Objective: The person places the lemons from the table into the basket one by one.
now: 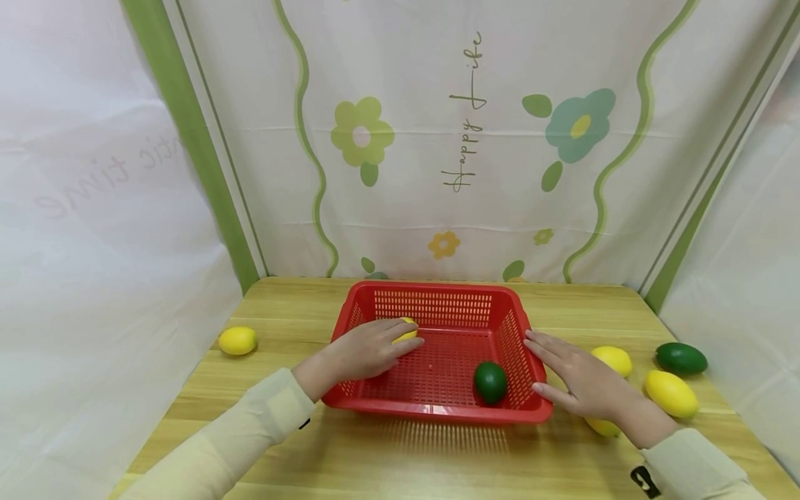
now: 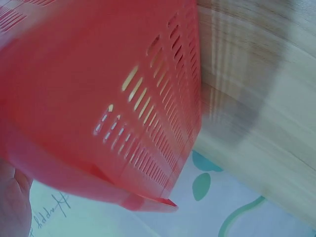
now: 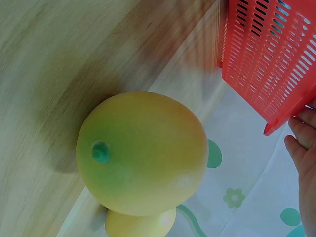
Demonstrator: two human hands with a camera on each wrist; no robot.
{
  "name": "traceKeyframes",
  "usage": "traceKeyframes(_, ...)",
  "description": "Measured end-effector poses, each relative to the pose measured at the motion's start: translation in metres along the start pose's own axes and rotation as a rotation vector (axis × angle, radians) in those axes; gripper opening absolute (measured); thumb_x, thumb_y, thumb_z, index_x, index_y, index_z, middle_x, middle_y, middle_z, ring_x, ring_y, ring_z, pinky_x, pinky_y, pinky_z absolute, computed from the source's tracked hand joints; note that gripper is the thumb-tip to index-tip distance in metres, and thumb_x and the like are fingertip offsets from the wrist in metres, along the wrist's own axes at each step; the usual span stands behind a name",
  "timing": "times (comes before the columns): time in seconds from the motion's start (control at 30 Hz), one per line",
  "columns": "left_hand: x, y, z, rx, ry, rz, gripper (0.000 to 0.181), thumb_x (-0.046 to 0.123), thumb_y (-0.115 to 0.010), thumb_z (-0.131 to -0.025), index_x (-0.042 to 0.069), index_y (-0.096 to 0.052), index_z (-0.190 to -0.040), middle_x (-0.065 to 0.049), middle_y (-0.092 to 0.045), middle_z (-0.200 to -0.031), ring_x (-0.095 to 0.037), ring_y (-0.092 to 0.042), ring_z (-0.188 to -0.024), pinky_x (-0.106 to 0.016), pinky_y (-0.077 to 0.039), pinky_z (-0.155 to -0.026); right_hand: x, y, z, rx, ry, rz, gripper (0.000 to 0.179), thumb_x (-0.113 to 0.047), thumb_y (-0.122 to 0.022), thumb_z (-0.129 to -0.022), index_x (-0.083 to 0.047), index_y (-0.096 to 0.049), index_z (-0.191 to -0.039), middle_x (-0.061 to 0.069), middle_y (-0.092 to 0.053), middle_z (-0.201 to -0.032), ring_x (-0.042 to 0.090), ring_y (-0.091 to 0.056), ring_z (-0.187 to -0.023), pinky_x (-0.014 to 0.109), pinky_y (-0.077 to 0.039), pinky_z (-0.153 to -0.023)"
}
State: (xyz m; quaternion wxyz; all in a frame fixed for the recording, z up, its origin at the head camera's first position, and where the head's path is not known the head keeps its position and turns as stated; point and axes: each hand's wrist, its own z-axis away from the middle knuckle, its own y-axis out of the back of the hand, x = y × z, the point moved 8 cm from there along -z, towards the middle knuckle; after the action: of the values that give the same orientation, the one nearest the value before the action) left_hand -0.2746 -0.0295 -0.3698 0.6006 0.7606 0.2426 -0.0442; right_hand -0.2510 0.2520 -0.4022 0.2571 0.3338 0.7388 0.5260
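A red plastic basket (image 1: 431, 411) with slotted walls stands on the table. My left hand (image 1: 365, 349) reaches over its left rim and holds a yellow lemon (image 1: 406, 332) inside, partly hidden by the fingers. A dark green fruit (image 1: 490, 382) lies in the basket's front right part. My right hand (image 1: 581, 375) rests against the right rim, its fingers fairly straight. Beneath and beside that hand lie lemons, one behind it (image 1: 612, 360) and another partly hidden below it. The right wrist view shows a large yellow lemon (image 3: 143, 153) close by.
A lemon (image 1: 238, 340) sits at the table's left edge. On the right are another lemon (image 1: 671, 394) and a dark green fruit (image 1: 681, 359). The wooden table (image 1: 437, 465) is enclosed by a flower-printed curtain (image 1: 412, 69) behind and white sheets at the sides.
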Motion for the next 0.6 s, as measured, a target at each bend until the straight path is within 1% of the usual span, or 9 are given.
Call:
traceKeyframes(0.13,-0.002,0.001,0.002,-0.008,0.012,-0.008,0.041,0.013,-0.068,-0.09,0.013,-0.057,-0.13,-0.009,-0.06,-0.128,-0.022,-0.056,-0.119,-0.032,-0.046,-0.099,-0.001,0.001,0.0,0.003,0.003,-0.001,0.07,-0.043,-0.067,-0.089,-0.003,-0.047,-0.142,0.016,-0.044,-0.146,0.035,-0.048,-0.128,0.052,-0.049,-0.093)
traceKeyframes(0.23,-0.004,0.001,0.004,-0.007,0.02,-0.019,0.039,0.01,-0.066,-0.091,0.013,-0.057,-0.129,-0.009,-0.06,-0.127,-0.022,-0.056,-0.119,-0.033,-0.046,-0.099,-0.001,0.001,0.0,0.002,0.002,-0.002,0.069,-0.042,-0.067,-0.089,-0.002,-0.047,-0.142,0.016,-0.044,-0.147,0.035,-0.048,-0.128,0.052,-0.049,-0.093)
traceKeyframes(0.37,-0.008,0.005,0.006,0.017,0.035,-0.008,0.034,0.005,-0.061,-0.09,0.012,-0.057,-0.124,-0.011,-0.062,-0.124,-0.023,-0.059,-0.115,-0.033,-0.048,-0.098,-0.001,0.001,0.0,0.002,0.003,-0.003,0.069,-0.042,-0.067,-0.089,-0.002,-0.048,-0.142,0.016,-0.044,-0.146,0.035,-0.048,-0.128,0.052,-0.049,-0.093)
traceKeyframes(0.5,-0.013,0.009,0.011,-0.009,0.058,0.007,0.04,0.007,-0.068,-0.086,0.011,-0.058,-0.125,-0.012,-0.06,-0.127,-0.024,-0.058,-0.117,-0.035,-0.048,-0.098,-0.002,0.001,0.0,0.008,0.01,-0.003,0.069,-0.041,-0.068,-0.089,-0.002,-0.048,-0.142,0.016,-0.044,-0.146,0.035,-0.048,-0.127,0.052,-0.049,-0.093)
traceKeyframes(0.6,-0.019,0.012,0.018,-0.045,0.078,0.012,0.052,0.012,-0.077,-0.082,0.01,-0.058,-0.13,-0.013,-0.057,-0.132,-0.026,-0.054,-0.121,-0.037,-0.047,-0.099,-0.002,0.001,0.0,0.012,0.015,0.0,0.069,-0.041,-0.068,-0.089,-0.002,-0.048,-0.142,0.016,-0.044,-0.146,0.035,-0.048,-0.127,0.052,-0.049,-0.093)
